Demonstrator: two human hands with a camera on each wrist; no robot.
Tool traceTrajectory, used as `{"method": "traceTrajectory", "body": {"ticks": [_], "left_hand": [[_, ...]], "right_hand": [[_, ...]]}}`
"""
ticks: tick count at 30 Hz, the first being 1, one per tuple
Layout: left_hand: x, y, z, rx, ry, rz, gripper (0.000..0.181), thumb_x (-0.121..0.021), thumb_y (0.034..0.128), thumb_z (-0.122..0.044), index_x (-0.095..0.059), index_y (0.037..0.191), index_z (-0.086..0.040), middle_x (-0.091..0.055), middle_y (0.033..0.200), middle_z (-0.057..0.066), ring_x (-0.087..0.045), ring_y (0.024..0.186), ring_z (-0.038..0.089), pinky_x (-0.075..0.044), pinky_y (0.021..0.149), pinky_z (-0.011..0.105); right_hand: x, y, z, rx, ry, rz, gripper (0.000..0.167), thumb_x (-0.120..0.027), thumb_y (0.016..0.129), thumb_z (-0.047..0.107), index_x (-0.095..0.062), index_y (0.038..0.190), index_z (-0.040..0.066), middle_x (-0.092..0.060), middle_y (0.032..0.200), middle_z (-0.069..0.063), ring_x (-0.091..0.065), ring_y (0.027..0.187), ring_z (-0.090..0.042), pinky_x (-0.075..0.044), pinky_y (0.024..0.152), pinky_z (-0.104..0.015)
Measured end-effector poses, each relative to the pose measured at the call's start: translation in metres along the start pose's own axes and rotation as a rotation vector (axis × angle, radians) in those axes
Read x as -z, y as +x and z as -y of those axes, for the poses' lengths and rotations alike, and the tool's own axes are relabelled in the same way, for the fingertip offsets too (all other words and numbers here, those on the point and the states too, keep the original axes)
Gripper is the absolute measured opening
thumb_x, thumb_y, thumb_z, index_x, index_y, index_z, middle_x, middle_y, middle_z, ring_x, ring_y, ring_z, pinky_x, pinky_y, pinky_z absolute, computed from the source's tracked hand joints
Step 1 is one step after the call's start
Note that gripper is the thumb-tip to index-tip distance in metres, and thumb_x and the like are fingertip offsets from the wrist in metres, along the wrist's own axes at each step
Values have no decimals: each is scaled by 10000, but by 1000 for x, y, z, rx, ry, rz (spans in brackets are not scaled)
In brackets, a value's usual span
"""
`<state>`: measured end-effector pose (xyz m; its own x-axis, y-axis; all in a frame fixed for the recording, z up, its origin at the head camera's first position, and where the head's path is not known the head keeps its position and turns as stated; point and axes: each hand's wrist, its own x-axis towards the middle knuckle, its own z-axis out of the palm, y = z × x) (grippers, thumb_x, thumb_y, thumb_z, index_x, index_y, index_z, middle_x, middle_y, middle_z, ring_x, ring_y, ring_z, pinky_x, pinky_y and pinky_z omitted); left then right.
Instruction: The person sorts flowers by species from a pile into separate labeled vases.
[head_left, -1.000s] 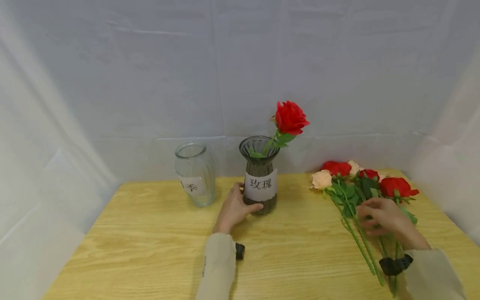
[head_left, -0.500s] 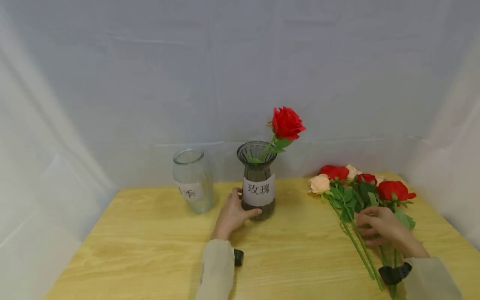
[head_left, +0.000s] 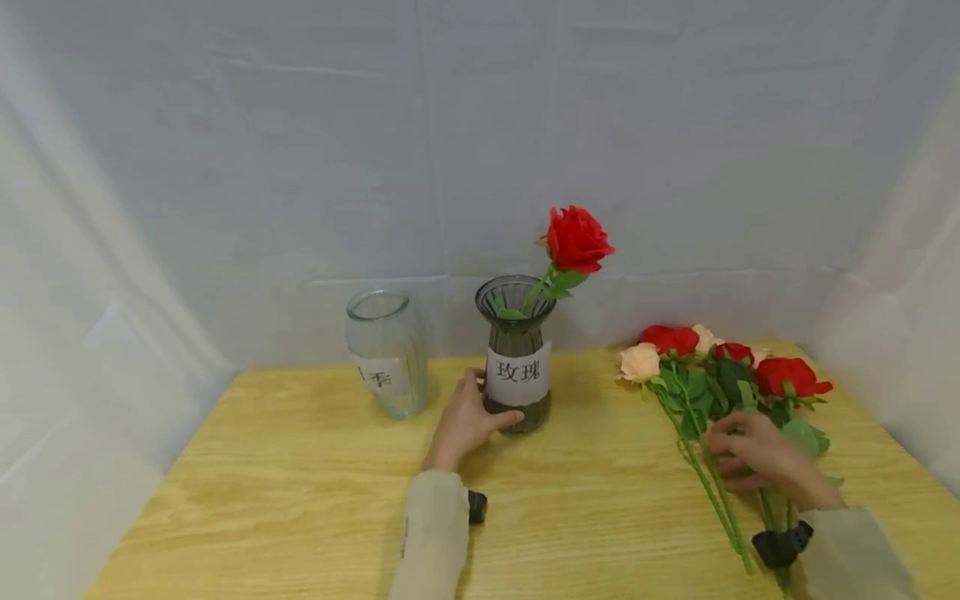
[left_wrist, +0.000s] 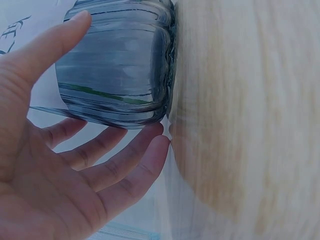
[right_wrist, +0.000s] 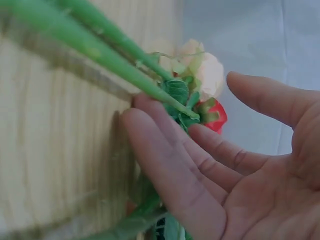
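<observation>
Standing upright at twelve o'clock on the desk [head_left: 300, 500], judged from its middle in the head view: the dark glass vase [head_left: 517, 337], with a red rose [head_left: 579, 240] leaning from its mouth toward one o'clock. Probably fairly heavy, stiff, smooth enough to slip and breakable if tipped; best steadied low on the body, below the flared rim. Cupped round it from its eight o'clock side: the left hand [head_left: 459, 425], thumb across the front and fingers behind, gripping only the vase.

Lying at two o'clock: the loose flowers [head_left: 697, 396], red and pale peach, with blooms toward twelve and green stems [right_wrist: 100, 54] toward five. Likely very light, springy in the stem, soft and easily creased in the petals; better pinched on one bare stem below the leaves. Poised at the stems: the right hand [head_left: 753, 454], fingers loosely bent and parted, thumb well clear, nothing visibly gripped; fingertip contact hard to tell.

Farther out, between ten and eleven: the clear glass vase [head_left: 386, 333], labelled, well apart from the flowers. Behind everything: white cloth [head_left: 300, 167].
</observation>
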<state>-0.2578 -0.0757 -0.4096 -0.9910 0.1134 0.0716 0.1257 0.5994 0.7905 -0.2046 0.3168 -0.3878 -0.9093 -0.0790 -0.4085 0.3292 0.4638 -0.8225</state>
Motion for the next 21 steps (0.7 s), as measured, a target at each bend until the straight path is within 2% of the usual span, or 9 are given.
{"method": "traceTrajectory", "body": {"ticks": [5, 11, 15, 21], "left_hand": [[0, 1, -2, -3, 1, 0, 839, -894, 796, -286, -420, 1396, 60, -524, 1345, 284, -548, 1220, 418, -462, 1024, 535], [0, 2, -1, 8, -2, 3, 843, -890, 801, -286, -414, 1407, 56, -518, 1354, 285, -537, 1240, 421, -451, 1038, 540], [0, 2, -2, 9, -3, 3, 846, -891, 799, -290, -413, 1406, 57, -519, 1353, 287, -538, 1239, 422, -451, 1040, 538], [0, 0, -1, 6, -4, 3, 841, -893, 797, -285, -417, 1397, 60, -522, 1344, 286, -546, 1223, 417, -460, 1027, 536]], "right_hand": [[-6, 1, -2, 47, -46, -13, 565, -604, 982, 109, -317, 1348, -213, -599, 1110, -299, -665, 890, -277, -604, 701, -457], [-7, 2, -1, 38, -60, -14, 598, -615, 912, 28, -307, 1363, -216, -648, 1022, -201, -648, 819, -240, -598, 669, -417], [-7, 3, -3, 58, -69, -16, 606, -603, 880, 5, -312, 1360, -222, -651, 1008, -179, -637, 788, -232, -593, 642, -408], [-9, 2, -5, 52, -59, -7, 582, -609, 888, -9, -332, 1349, -231, -604, 990, -181, -608, 751, -225, -593, 629, -398]]}}
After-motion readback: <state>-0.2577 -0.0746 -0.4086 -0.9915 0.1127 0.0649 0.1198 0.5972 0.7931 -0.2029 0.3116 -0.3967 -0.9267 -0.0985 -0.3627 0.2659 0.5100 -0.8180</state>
